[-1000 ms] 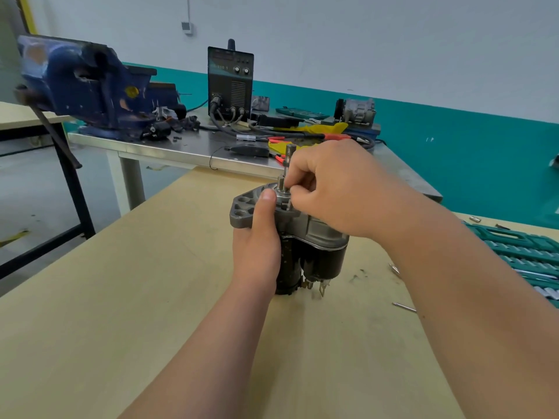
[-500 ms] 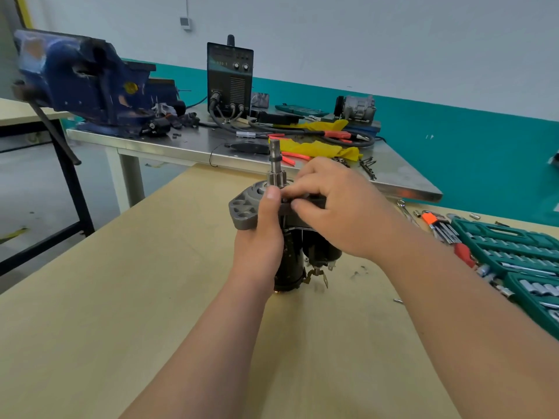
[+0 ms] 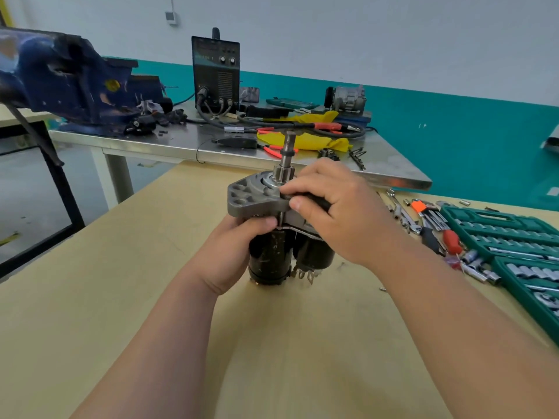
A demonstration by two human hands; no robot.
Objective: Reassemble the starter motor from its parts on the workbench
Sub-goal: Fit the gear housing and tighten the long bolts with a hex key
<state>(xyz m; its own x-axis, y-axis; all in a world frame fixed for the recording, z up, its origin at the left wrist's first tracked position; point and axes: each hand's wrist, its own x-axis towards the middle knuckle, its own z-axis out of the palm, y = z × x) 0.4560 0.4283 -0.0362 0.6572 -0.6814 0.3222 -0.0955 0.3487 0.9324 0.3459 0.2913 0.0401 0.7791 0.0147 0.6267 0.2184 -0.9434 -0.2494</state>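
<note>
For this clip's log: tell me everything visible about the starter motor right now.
The starter motor stands upright on the wooden workbench, shaft up. A grey cast-metal flange with recessed holes tops it; a stepped steel shaft rises from it. Below sit two black cylinders, the larger scuffed, the smaller with metal terminals at its foot. The left hand grips the larger cylinder; the right hand curls over the flange's right side.

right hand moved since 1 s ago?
Yes. The right hand dropped from the shaft tip to the plate on the motor, which stayed upright.
</note>
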